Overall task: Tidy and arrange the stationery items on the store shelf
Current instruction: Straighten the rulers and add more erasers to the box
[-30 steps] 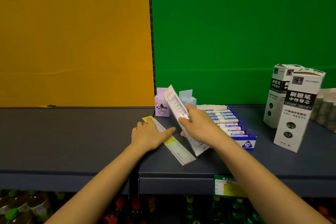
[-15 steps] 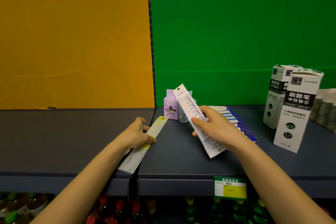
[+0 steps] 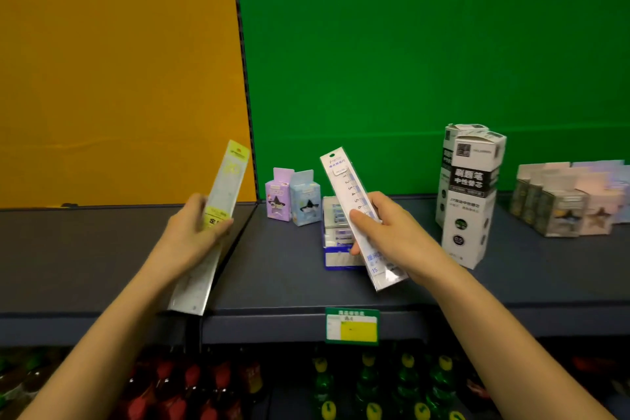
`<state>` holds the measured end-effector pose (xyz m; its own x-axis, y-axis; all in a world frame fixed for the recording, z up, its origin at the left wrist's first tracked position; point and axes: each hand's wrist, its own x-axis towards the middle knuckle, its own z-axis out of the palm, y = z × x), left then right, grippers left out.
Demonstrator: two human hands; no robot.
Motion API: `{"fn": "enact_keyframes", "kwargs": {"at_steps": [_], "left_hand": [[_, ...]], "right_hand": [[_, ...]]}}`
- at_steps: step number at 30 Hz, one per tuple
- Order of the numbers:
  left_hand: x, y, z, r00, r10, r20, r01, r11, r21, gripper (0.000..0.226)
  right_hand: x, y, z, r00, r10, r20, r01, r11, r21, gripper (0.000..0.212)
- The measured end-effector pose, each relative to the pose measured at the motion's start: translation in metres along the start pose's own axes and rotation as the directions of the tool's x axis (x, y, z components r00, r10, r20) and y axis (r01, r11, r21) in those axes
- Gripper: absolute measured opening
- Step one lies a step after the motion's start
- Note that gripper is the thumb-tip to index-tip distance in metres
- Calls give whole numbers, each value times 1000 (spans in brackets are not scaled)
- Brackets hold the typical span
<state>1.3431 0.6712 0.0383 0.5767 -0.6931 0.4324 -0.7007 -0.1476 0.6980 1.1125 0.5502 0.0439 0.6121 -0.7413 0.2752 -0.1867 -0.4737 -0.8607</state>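
Head view, store shelf (image 3: 289, 269). Left hand (image 3: 191, 235) grips yellow-labelled ruler pack (image 3: 218, 215), lifted off shelf, top end tilted right, w/ thumb across its front. Right hand (image 3: 385, 232) grips blue-labelled ruler pack (image 3: 358, 211), top end tilted left, held above blue eraser tray (image 3: 335, 249). Far side: purple box (image 3: 278, 196) touching pale-blue box (image 3: 305, 199). Right: two tall white refill cartons (image 3: 472, 194), then small packs (image 3: 569, 201), prob. more boxed items; print blurred.

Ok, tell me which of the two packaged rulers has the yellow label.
The ruler in the left hand, the yellow-labelled ruler. The blue-printed ruler in the right hand has blue lettering and no yellow.
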Motion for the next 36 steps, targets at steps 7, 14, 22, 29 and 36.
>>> {"fn": "enact_keyframes", "kwargs": {"at_steps": [7, 14, 22, 29, 36], "left_hand": [[-47, 99, 38, 973, 151, -176, -204, 917, -343, 13], [-104, 203, 116, 958, 279, -64, -264, 774, -575, 22], [-141, 299, 229, 888, 419, 191, -163, 673, -721, 16], [-154, 371, 327, 831, 469, 299, -99, 654, -750, 6], [-163, 442, 431, 791, 484, 374, -46, 656, -753, 6]], "right_hand": [[-70, 6, -79, 992, -89, -88, 93, 995, 44, 16], [-147, 42, -185, 972, -51, -228, 61, 997, 39, 18], [-218, 98, -300, 914, 48, -403, -51, 999, 3, 21], [-252, 139, -387, 845, 76, -530, -126, 990, -58, 22], [-265, 190, -481, 775, 103, -623, -205, 974, -95, 24]]}}
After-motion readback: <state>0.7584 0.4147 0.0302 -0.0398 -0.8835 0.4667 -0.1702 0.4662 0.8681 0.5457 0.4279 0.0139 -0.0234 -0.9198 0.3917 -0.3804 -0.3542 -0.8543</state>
